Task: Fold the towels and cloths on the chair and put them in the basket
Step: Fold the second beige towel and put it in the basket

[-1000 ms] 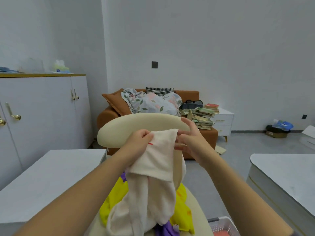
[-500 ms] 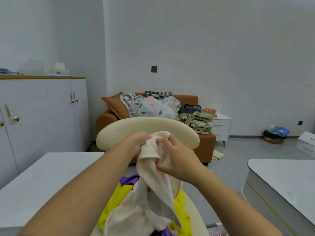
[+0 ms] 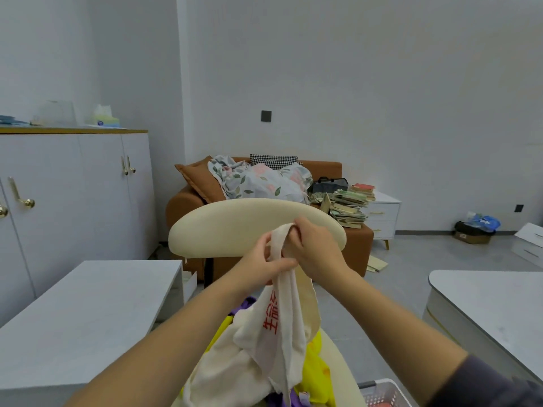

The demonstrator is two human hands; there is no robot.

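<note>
A cream towel (image 3: 282,330) with red print hangs bunched in front of the cream chair's backrest (image 3: 235,224). My right hand (image 3: 314,248) grips its top end, fingers curled over the cloth. Just below, my left hand (image 3: 258,268) pinches the towel between thumb and fingers. The towel's lower part rests on a pile on the chair seat, among a yellow cloth (image 3: 316,374) and a purple cloth (image 3: 245,306). A white slatted basket (image 3: 385,395) shows at the bottom right, beside the chair.
A grey table (image 3: 88,306) stands to the left and another grey table (image 3: 493,306) to the right. White cupboards (image 3: 73,195) line the left wall. Behind the chair is a brown sofa (image 3: 188,201) with bedding and stacked books.
The towel, held spread flat between both hands a second ago, is gathered into a narrow bunch. My right hand has risen to its top end and my left has slid just below.
</note>
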